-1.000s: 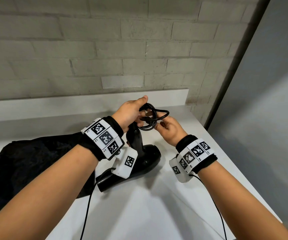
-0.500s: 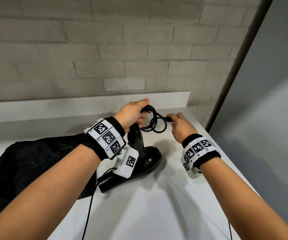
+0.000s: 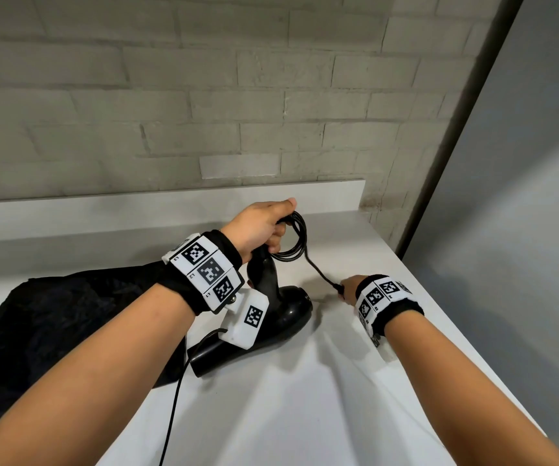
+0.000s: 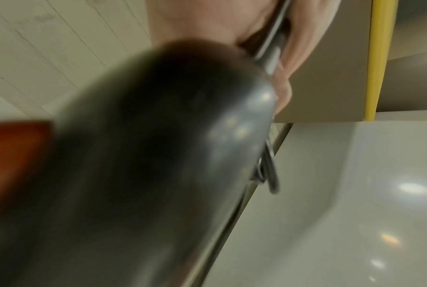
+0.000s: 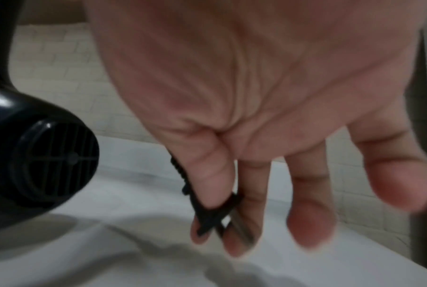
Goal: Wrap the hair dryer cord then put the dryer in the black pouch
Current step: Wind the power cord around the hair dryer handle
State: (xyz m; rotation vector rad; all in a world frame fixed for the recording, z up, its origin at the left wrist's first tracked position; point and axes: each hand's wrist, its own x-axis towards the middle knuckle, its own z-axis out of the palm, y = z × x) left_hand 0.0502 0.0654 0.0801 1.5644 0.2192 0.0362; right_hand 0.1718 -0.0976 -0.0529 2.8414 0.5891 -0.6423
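A glossy black hair dryer (image 3: pixel 281 317) lies on the white counter (image 3: pixel 305 398), its handle (image 3: pixel 262 274) pointing up. My left hand (image 3: pixel 261 227) grips the top of the handle together with several loops of black cord (image 3: pixel 296 240). In the left wrist view the blurred handle (image 4: pixel 146 155) fills the picture. From the loops the cord runs down right to the plug (image 5: pixel 207 211), which my right hand (image 3: pixel 348 287) pinches between thumb and fingers low over the counter. The dryer's rear grille (image 5: pixel 58 159) shows left of that hand. The black pouch (image 3: pixel 63 324) lies crumpled at left.
A raised white ledge (image 3: pixel 170 210) and a brick wall (image 3: pixel 204 95) stand behind the counter. The counter's right edge (image 3: pixel 466 338) drops off beside my right wrist. A thin black sensor cable (image 3: pixel 174 408) hangs from my left wrist unit.
My right hand has pulled away from the loops, down and to the right, drawing the plug end of the cord out straight. The left hand keeps its grip on handle and coils.
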